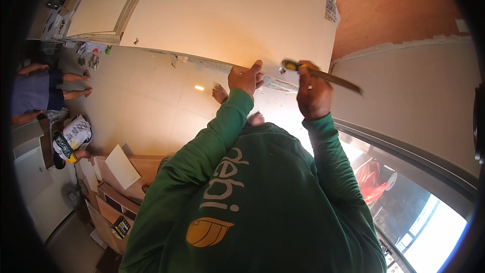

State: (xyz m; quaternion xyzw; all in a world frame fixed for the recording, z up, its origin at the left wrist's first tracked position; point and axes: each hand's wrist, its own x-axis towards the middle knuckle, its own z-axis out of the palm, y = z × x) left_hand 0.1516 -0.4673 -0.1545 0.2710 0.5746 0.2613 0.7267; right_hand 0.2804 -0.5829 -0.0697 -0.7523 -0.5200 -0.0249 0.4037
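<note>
In front of me is a large cream panel [227, 15], with a small hole [282, 71] near its close edge. My left hand [245, 78] is closed over that edge, the thumb lying on top and some fingers hidden. To its right, my right hand [314, 91] grips a long tool [338, 80] above the panel's right corner. The tool has a round black-and-yellow end pointing left and a flat, brownish length reaching right. Motion blurs it, so its exact kind is unclear.
Another cream panel [103, 7] is farther left, beside assorted clutter. A person [38, 91] is at the far left, near a white-and-dark bag [73, 139]. Wooden boxes [113, 199] and a loose white board [123, 167] are lower left. A bright window [429, 232] is lower right.
</note>
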